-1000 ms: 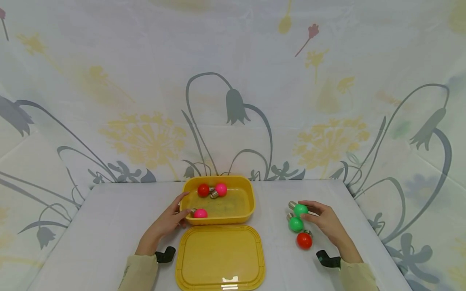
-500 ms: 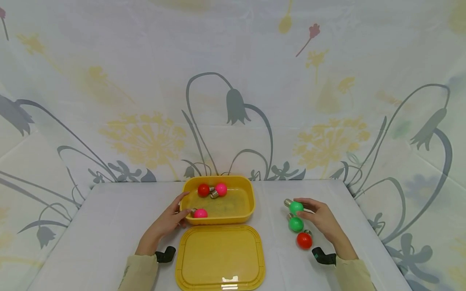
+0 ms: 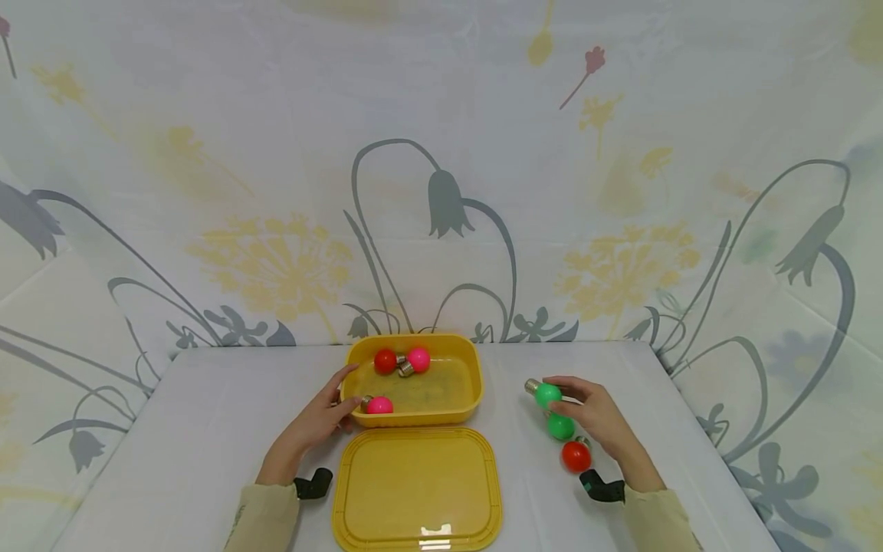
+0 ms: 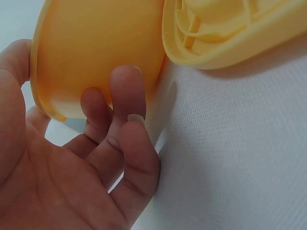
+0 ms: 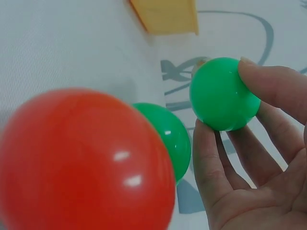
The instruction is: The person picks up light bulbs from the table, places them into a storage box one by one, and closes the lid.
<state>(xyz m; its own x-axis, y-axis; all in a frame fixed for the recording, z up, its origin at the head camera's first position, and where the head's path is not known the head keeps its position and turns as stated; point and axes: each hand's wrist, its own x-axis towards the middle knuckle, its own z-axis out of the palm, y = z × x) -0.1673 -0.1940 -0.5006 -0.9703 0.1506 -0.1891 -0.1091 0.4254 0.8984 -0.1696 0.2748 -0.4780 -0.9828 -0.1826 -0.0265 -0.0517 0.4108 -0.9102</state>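
Note:
My left hand (image 3: pixel 322 410) grips the left side of a yellow plastic container (image 3: pixel 428 418), its thumb over the rim. In the left wrist view the other fingers curl by the outer wall. Inside lie a red light bulb (image 3: pixel 385 361) and two pink light bulbs (image 3: pixel 418 359), one close to my thumb. Between thumb and fingertips, my right hand (image 3: pixel 596 414) holds a green light bulb (image 5: pixel 224 93), its metal base towards the container. A second green bulb (image 3: pixel 561 427) sits just below that hand, partly covered in the head view. Nearer the front is another red bulb (image 3: pixel 576 457).
A yellow lid (image 3: pixel 417 487) lies flat in front of the container, close to its front wall. White cloth covers the table (image 3: pixel 207 429). Behind stands a flower-printed curtain (image 3: pixel 441 253).
The right hand has moved left with the green bulb, from right of the second green bulb to above and left of it. The left hand and container stay put.

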